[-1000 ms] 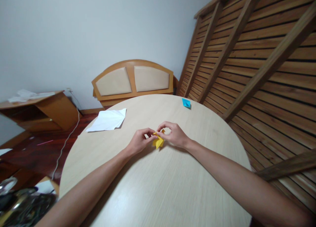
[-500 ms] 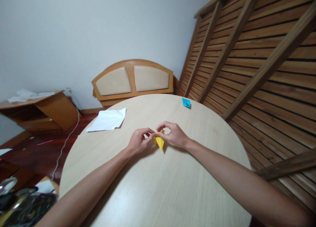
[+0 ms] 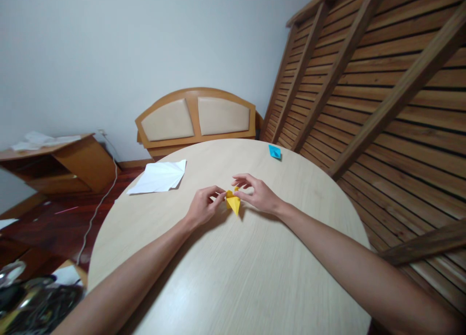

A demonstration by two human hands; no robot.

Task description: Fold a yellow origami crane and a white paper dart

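Nearest the camera, two bare forearms extend over a round, pale wood-grain tabletop. One clutter of dark cables and metal parts sits off its near left edge, too blurred to identify.

At the middle of the tabletop lies one yellow folded paper piece. It is small and sharply creased, with a triangular point aimed toward the viewer and a short flap raised at its far end. Its lower tip rests on or just above the surface; which one cannot be told.

The left hand has its grip closed, thumb and forefinger pinching the paper's left edge. The right hand has its grip loosely open: thumb and forefinger touch the paper's right side and the other fingers are spread above it.

Farther off, one white creased paper sheet lies at the far left edge, well apart from the hands. One small blue folded paper lies at the far right edge.

Beyond the tabletop: one padded wooden headboard against the wall, one slatted wooden frame leaning at right, and one low wooden cabinet at left.
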